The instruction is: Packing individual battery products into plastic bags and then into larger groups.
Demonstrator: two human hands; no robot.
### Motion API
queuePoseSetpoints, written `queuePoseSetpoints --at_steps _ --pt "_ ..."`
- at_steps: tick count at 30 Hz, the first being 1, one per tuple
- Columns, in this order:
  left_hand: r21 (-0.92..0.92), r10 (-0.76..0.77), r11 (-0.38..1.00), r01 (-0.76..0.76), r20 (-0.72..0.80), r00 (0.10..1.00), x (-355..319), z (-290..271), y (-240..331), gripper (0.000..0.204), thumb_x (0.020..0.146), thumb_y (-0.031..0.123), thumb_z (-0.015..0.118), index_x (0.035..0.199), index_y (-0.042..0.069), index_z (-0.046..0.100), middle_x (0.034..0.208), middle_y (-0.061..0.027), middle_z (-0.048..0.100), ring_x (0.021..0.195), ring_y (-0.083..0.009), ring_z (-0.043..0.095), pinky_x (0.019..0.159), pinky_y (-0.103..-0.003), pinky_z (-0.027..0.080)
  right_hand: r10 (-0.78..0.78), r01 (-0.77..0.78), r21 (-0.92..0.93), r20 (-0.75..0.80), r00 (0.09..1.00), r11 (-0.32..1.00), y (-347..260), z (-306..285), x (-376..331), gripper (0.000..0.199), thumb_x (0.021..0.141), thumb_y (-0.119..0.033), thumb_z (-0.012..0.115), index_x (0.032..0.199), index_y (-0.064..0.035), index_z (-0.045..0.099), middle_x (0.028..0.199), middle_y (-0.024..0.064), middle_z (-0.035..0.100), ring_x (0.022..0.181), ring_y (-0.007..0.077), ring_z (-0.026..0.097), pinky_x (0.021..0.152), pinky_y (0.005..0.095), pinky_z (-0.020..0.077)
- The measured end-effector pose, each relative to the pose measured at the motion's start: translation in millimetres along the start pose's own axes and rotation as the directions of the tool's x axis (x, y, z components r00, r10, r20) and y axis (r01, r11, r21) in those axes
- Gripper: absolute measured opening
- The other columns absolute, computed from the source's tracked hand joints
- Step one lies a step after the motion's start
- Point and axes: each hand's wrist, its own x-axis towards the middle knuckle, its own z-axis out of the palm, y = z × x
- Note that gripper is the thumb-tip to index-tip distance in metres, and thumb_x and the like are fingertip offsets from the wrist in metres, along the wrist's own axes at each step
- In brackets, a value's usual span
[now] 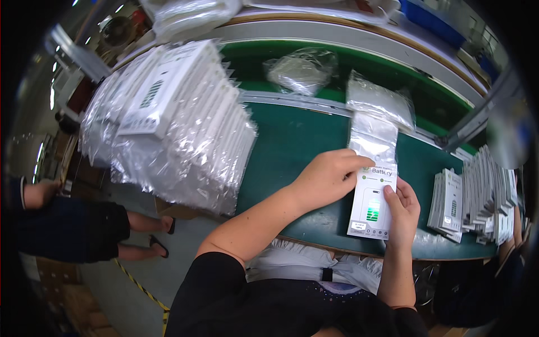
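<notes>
Box [372, 202] pinched between both hands.

Lighting: bright, even, from overhead; soft shadows only. Glare: white sheen on the large stack of clear plastic-bagged white cartons [168, 118]. Distortion: strong fisheye; the grey metal rail of the green conveyor belt [337, 33] bows; black vignette at corners. Periphery blurred.

White flat box [373, 205] — half inside clear bag [374, 140].
</notes>
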Motion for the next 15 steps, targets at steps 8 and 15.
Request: queuePoseSetpoints --at_steps 8,15 --pt "-0.924 -0.565 0.171 0.341 0.191 0.803 -24.7 11.1 27.8 0.038 0.090 0.021 0.060 0.119 -0.001 0.048 0.101 -0.0104 0.062 0.096 -0.0155 0.060 0.080 -0.029 0.051 -0.097 0.097 -0.007 0.000 0.995 0.995 -21.0 11.1 -25.1 0.008 0.080 -0.002 0.067 0.083 0.0031 0.062 0.075 0.0069 0.064 0.066 0.0078 0.059 0.062 0.0193 0.0470" --pt "-0.986 -0.674 -0.016 0.165 0.133 0.727 -27.1 6.6 30.5 0.028 0.088 0.009 0.060 0.112 -0.005 0.055 0.104 -0.0133 0.063 0.092 -0.0216 0.064 0.079 -0.032 0.052 0.027 0.148 -0.315 0.492 0.870 0.938 -28.4 4.1 -40.6 0.094 0.065 -0.002 0.080 0.141 -0.0031 0.026 0.092 0.0090 0.063 0.081 0.0099 0.059 0.069 0.0227 0.0467"
